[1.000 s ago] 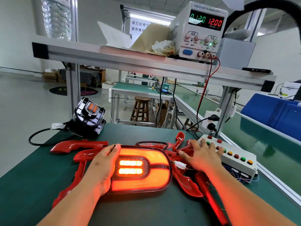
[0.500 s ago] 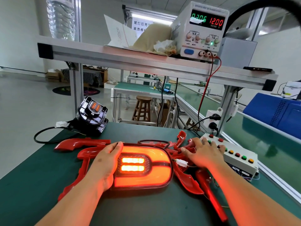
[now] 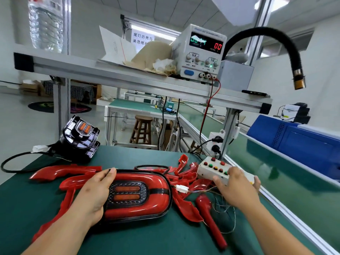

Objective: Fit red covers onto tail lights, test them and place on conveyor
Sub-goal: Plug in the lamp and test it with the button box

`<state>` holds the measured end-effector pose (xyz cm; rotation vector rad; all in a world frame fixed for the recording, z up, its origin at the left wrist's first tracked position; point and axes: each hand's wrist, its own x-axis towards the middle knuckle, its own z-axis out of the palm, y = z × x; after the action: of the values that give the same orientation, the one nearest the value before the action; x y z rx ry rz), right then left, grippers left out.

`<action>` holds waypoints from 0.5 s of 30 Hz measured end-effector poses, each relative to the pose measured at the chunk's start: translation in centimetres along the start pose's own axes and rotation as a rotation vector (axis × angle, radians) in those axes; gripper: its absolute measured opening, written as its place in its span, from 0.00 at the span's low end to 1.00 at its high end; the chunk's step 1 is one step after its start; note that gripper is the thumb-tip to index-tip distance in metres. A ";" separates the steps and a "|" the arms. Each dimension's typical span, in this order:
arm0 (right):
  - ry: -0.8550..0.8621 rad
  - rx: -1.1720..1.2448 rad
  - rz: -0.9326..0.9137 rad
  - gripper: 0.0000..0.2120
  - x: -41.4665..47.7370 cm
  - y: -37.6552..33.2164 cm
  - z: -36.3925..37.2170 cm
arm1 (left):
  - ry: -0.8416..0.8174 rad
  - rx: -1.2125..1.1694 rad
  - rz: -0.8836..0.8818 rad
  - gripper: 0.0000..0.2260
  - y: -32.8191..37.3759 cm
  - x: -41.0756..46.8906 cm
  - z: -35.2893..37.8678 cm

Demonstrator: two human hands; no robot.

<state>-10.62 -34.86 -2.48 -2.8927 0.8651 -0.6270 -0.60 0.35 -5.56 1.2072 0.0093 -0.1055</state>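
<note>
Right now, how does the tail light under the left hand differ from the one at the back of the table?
The near tail light wears a red cover; the far tail light shows bare black housing. The near one lies flat, held by the left hand; the far one sits tilted, untouched. Both are unlit and show two orange bars in the middle.

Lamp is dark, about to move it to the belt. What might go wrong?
1. The connector by the lamp looks plugged in; lifting could yank its thin wires and drag the button box.
2. Loose covers lie against the lamp; the left hand gripping it may sweep them along.
</note>
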 end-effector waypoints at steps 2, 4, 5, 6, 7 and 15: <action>-0.008 -0.060 0.051 0.30 -0.8 1.4 -0.1 | 0.004 -0.011 0.005 0.05 -0.1 0.1 0.0; -0.054 -0.096 0.077 0.34 -1.2 2.1 0.0 | 0.005 -0.008 0.003 0.03 -0.1 0.2 -0.1; -0.081 -0.106 0.084 0.37 -1.2 2.3 0.0 | 0.004 -0.007 0.000 0.03 -0.1 0.1 0.0; -0.100 -0.114 0.090 0.39 -1.2 2.4 0.1 | 0.005 -0.005 -0.002 0.03 -0.1 0.1 0.0; -0.112 -0.121 0.095 0.41 -1.3 2.4 0.2 | 0.005 -0.003 -0.003 0.03 -0.1 0.1 -0.1; -0.125 -0.248 0.046 0.45 -1.1 2.5 0.2 | -0.066 -0.021 -0.045 0.11 0.3 -0.1 -0.6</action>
<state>-12.65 -36.37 -3.43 -3.0757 1.0578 -0.3532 -0.61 0.97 -5.51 1.1825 -0.0196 -0.1845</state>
